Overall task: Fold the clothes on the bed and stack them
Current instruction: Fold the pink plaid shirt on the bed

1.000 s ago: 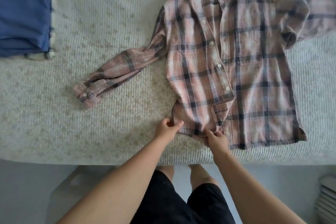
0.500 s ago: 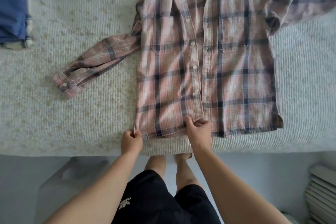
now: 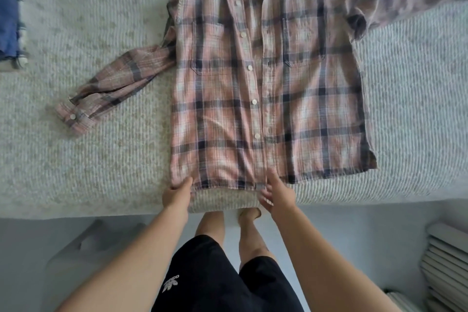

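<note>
The plaid shirt (image 3: 268,88) now lies flat, front up, on the bed (image 3: 76,159), its front panel spread since a second ago. Left hand (image 3: 177,194) pinches the hem corner; right hand (image 3: 276,194) hovers, fingers relaxed, holding nothing. Folding can begin.

black shorts (image 3: 202,276); pale floor (image 3: 30,261); white slatted object (image 3: 445,261) at right

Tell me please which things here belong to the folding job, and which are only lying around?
Belong to the job:
plaid shirt, spread flat, front up
folded blue clothes, at the bed's far left
bed
left hand, at the shirt's hem corner
right hand, at the hem

Just lying about:
white slatted object on the floor
</note>
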